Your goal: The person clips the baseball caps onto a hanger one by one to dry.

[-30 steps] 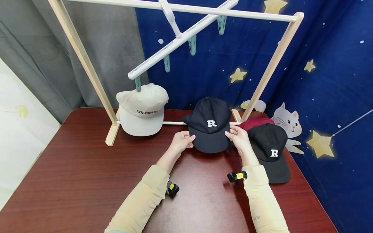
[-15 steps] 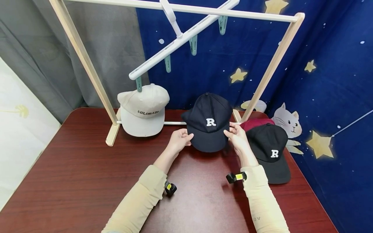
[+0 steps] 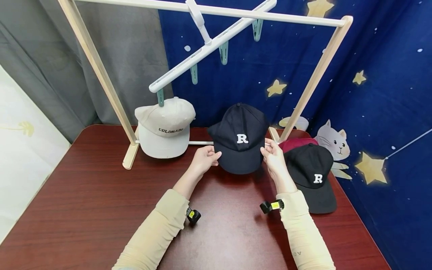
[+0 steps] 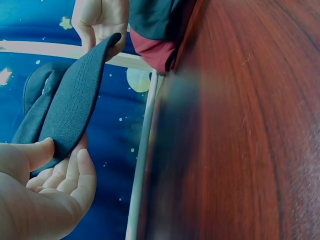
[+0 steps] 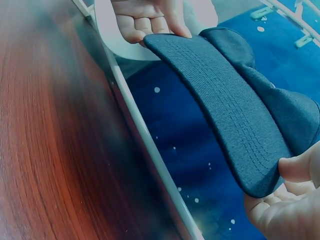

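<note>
A dark navy baseball cap (image 3: 240, 127) with a white letter R is held between the two hands, its brim toward me. The left hand (image 3: 204, 157) pinches the brim's left edge, thumb on top and fingers beneath, as the left wrist view shows on the brim (image 4: 80, 100). On the opposite edge the right hand (image 3: 274, 155) pinches the brim the same way; its thumb lies on the brim (image 5: 215, 95) in the right wrist view. In both wrist views the cap is off the table. Behind the cap, a white bar runs low across the rack.
A cream COLORADO cap (image 3: 165, 127) hangs at left under a teal clip (image 3: 160, 97). More clips line the slanted white hanger (image 3: 212, 45) on the wooden rack (image 3: 317, 75). At right, a black cap (image 3: 310, 176) lies over a maroon cap (image 3: 293, 143) on the table (image 3: 84, 202).
Both hands have raised the navy cap slightly and shifted it a little to the left. The left forearm has moved left too. The other caps and the rack stay put.
</note>
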### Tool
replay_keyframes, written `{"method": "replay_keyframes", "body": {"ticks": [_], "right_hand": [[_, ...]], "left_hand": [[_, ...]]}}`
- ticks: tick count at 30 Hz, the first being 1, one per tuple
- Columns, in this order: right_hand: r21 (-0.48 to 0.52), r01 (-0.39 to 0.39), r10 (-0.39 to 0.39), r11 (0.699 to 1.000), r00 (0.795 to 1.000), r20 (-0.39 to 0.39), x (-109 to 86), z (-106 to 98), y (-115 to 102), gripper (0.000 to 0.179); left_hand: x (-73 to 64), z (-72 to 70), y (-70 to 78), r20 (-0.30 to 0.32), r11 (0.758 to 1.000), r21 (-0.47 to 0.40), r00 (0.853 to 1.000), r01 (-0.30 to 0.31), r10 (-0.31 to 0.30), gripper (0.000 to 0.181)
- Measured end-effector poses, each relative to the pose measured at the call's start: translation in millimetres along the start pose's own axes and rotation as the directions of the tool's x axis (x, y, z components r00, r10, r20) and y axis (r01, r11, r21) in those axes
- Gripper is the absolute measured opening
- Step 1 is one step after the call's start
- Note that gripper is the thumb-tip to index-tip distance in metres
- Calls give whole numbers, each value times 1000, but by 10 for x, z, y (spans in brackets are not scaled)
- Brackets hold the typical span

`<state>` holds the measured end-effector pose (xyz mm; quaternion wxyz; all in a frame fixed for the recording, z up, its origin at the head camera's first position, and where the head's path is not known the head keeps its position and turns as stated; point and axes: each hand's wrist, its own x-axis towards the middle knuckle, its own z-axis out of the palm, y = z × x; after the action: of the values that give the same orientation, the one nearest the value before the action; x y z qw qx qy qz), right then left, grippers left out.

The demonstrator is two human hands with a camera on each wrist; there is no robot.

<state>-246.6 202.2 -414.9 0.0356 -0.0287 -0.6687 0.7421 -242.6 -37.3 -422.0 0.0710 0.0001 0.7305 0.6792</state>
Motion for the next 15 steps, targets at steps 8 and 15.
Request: {"method": "replay_keyframes", "body": {"ticks": [8,15], "right_hand": [[74,29,-30,997,1000,9,-12,61,-19,34],[90,54,-55,995,998,18,-18,104,-43,33]], "left_hand": [[-18,-64,55,5,999,36,1000,-8,8,12],[-21,-120,91,1,998,60,1000,-21,21,12]]}}
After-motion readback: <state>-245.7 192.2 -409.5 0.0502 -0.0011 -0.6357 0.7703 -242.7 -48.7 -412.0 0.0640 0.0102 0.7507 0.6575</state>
